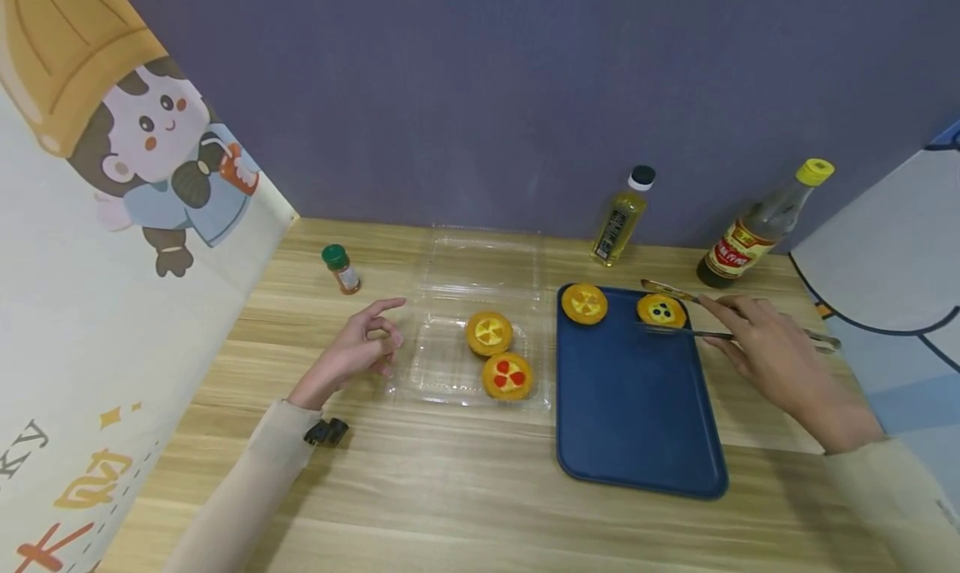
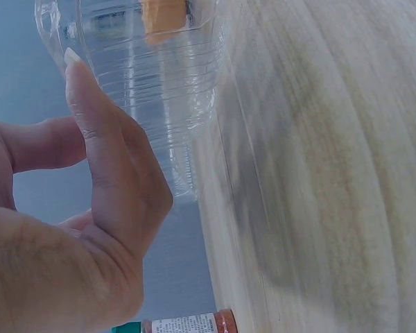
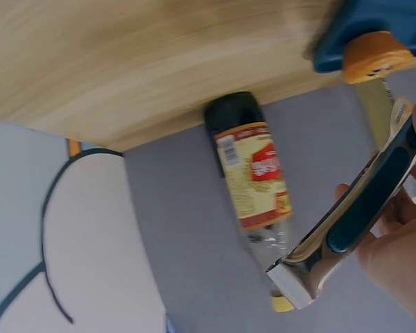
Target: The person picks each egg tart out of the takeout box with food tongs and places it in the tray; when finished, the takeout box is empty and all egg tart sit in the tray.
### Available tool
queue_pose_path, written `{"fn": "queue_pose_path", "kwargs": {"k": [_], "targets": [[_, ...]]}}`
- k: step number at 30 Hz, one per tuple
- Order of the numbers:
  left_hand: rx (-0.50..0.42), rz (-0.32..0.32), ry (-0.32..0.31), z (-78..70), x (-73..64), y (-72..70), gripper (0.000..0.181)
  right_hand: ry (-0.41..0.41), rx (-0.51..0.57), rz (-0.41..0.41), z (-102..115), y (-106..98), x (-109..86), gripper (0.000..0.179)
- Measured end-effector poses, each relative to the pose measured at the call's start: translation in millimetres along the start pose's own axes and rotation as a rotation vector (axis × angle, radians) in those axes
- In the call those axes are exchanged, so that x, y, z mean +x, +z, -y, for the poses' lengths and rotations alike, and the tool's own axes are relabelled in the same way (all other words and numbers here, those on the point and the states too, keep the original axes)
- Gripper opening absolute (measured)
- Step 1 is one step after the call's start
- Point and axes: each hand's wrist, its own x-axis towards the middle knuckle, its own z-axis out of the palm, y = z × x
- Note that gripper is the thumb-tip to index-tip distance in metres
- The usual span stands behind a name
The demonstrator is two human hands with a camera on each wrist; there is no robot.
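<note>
My right hand (image 1: 776, 356) grips metal tongs (image 3: 364, 211) above the right side of a dark blue tray (image 1: 637, 415). The tongs' arms lie on either side of a tart with dark blue dots (image 1: 662, 311) at the tray's far right corner. A tart with orange wedges (image 1: 584, 305) sits at its far left corner. My left hand (image 1: 352, 352) has loosely bent fingers and holds nothing, beside the left edge of a clear plastic container (image 1: 438, 352). Inside are a tart with brownish wedges (image 1: 489, 332) and one with red pieces (image 1: 507, 376).
The container's clear lid (image 1: 483, 261) lies opened toward the wall. A green-capped spice jar (image 1: 341, 269) stands beyond my left hand. Behind the tray stand an oil bottle (image 1: 621, 223) and a yellow-capped sauce bottle (image 1: 738, 246), near the dark wall.
</note>
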Motion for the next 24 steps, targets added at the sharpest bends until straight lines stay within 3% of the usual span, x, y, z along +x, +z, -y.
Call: {"fn": "queue_pose_path", "kwargs": {"k": [15,24], "targets": [[0.011,-0.004,0.009,0.9,0.6,1.3,0.073,-0.142,0.029,-0.014,51,-8,50.1,0.073],[0.013,-0.005,0.013,0.2,0.1,1.7,0.073,-0.237,0.038,-0.010,79,-3,83.5,0.071]]}}
